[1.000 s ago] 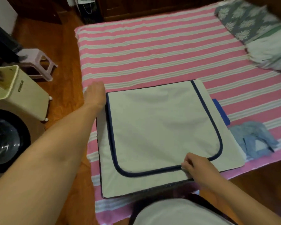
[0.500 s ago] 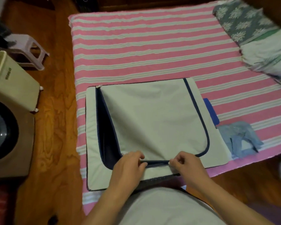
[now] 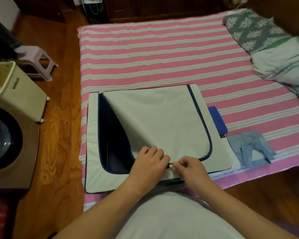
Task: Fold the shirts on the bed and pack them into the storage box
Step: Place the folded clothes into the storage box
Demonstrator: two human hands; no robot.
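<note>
A flat white storage box [image 3: 162, 118] with a navy zip line lies on the near edge of the pink-striped bed [image 3: 154, 54]. Its lid flap is unzipped along the left side, showing a dark navy inside [image 3: 112, 142]. My left hand [image 3: 148, 163] grips the near edge of the flap. My right hand [image 3: 190, 167] pinches the small white zip pull at the flap's front edge, just beside my left hand. A folded blue shirt [image 3: 217, 119] and a light blue denim shirt [image 3: 250, 147] lie right of the box.
A patterned grey pillow [image 3: 252, 30] and white-green bedding [image 3: 283, 64] sit at the bed's far right. On the wooden floor to the left stand a cream appliance [image 3: 16, 90], a plastic stool [image 3: 40, 61] and a round machine [image 3: 5, 140].
My left hand came from the box's far left corner to the near flap edge. The left side of the zip has opened, and the pull has travelled right along the front.
</note>
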